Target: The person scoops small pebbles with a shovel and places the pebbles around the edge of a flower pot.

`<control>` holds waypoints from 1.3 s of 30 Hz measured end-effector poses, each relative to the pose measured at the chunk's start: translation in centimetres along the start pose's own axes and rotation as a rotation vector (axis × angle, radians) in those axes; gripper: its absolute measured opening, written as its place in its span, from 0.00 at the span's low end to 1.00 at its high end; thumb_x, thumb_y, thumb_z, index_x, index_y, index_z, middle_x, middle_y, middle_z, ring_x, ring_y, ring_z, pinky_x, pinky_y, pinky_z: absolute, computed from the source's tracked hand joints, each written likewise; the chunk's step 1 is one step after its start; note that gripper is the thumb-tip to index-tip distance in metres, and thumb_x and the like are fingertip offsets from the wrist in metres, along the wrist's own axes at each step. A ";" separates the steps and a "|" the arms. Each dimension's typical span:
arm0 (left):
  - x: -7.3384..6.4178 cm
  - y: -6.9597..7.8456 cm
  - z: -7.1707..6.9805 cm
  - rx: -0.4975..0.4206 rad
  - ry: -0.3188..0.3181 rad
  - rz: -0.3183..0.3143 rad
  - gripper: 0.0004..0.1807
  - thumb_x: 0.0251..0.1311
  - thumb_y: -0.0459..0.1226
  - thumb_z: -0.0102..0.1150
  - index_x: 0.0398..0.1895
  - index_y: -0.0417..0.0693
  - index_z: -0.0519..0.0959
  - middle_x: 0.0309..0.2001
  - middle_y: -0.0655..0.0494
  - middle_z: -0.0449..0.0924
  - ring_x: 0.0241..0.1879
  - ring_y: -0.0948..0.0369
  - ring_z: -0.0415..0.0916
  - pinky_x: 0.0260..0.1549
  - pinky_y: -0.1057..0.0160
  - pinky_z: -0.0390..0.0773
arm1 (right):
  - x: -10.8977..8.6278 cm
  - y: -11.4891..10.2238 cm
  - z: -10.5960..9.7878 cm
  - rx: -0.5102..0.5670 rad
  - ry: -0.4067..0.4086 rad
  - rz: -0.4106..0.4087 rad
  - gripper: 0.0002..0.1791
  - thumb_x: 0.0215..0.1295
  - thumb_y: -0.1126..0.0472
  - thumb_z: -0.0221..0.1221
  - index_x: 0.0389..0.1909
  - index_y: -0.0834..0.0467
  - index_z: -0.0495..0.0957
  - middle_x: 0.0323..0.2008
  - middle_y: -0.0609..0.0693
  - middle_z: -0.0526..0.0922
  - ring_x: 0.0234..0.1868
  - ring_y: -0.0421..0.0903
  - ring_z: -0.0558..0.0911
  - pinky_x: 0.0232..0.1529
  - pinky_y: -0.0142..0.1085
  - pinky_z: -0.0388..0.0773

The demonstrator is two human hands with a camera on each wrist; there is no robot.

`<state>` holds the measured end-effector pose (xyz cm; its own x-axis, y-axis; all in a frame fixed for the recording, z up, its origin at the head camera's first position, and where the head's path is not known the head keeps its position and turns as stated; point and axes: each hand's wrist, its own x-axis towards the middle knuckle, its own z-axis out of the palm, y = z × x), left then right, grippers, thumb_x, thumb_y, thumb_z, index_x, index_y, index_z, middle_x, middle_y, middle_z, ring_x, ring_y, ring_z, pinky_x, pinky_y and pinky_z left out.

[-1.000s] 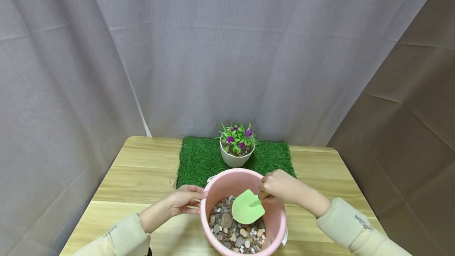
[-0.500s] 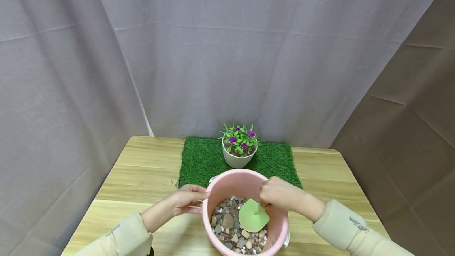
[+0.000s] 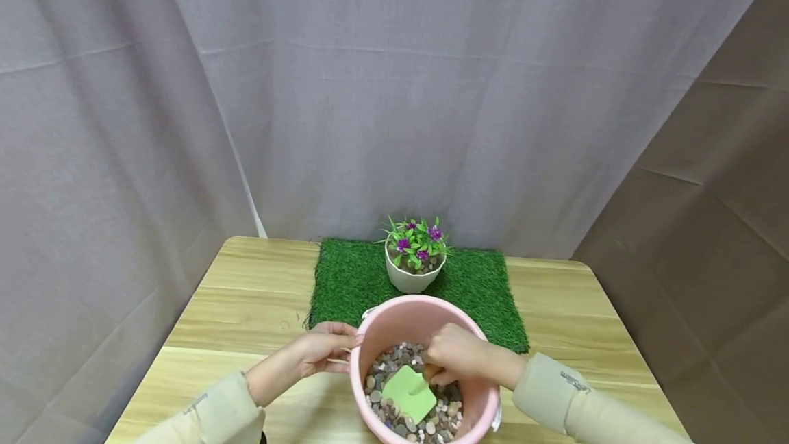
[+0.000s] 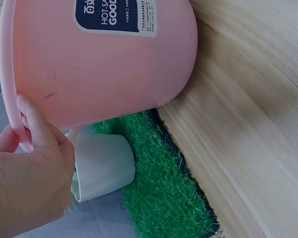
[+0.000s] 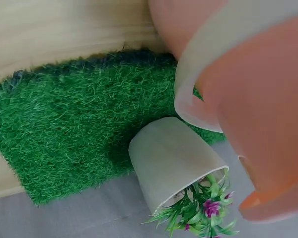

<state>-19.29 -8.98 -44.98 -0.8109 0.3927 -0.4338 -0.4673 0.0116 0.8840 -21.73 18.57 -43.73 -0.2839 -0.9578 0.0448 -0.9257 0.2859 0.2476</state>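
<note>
A pink bucket (image 3: 418,312) partly filled with mixed pebbles (image 3: 434,423) stands at the front of the table. My left hand (image 3: 323,349) pinches its left rim; the left wrist view shows fingers (image 4: 37,119) on the outer wall just under the lip. Reaching inside the bucket, my right hand (image 3: 457,353) grips the handle of a light green hand shovel (image 3: 409,392). The blade lies low among the pebbles, a few of them over its left edge. The fist hides most of the handle.
Behind the bucket, a white flowerpot (image 3: 411,282) holds a plant with purple flowers (image 3: 422,235). It stands on a green artificial grass mat (image 3: 348,273). Wood-grain tabletop (image 3: 259,293) extends to both sides. Grey curtains (image 3: 382,122) hang at the back, and brown cloth (image 3: 709,259) at the right.
My right hand has moved down and left into the bucket, bringing the shovel blade from above the pebbles in among them. My left hand keeps its grip on the rim.
</note>
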 end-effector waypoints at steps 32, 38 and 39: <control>-0.4 -0.3 -0.1 -0.016 -0.001 0.005 0.11 0.61 0.34 0.56 0.44 0.37 0.74 0.27 0.59 0.78 0.26 0.68 0.78 0.32 0.68 0.87 | -2.4 2.3 -1.7 0.471 0.145 0.232 0.10 0.48 0.54 0.69 0.33 0.48 0.85 0.30 0.38 0.86 0.32 0.31 0.81 0.37 0.22 0.81; -0.4 -0.3 -0.1 -0.015 -0.004 0.012 0.12 0.61 0.34 0.56 0.45 0.36 0.74 0.28 0.59 0.79 0.27 0.68 0.78 0.33 0.68 0.87 | -2.7 3.1 -2.2 0.519 0.160 0.250 0.09 0.49 0.55 0.69 0.32 0.51 0.85 0.26 0.39 0.85 0.27 0.26 0.76 0.33 0.20 0.79; -0.4 -0.3 0.0 -0.015 -0.001 0.011 0.12 0.61 0.34 0.56 0.45 0.36 0.74 0.28 0.59 0.79 0.27 0.68 0.78 0.33 0.68 0.87 | -2.8 3.2 -2.3 0.525 0.162 0.255 0.08 0.49 0.55 0.69 0.31 0.51 0.85 0.26 0.39 0.84 0.26 0.25 0.75 0.32 0.20 0.79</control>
<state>-18.85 -9.17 -45.11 -0.8154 0.3939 -0.4242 -0.4641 -0.0067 0.8858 -23.35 22.12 -40.81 -0.5096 -0.8375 0.1970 -0.8448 0.4438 -0.2989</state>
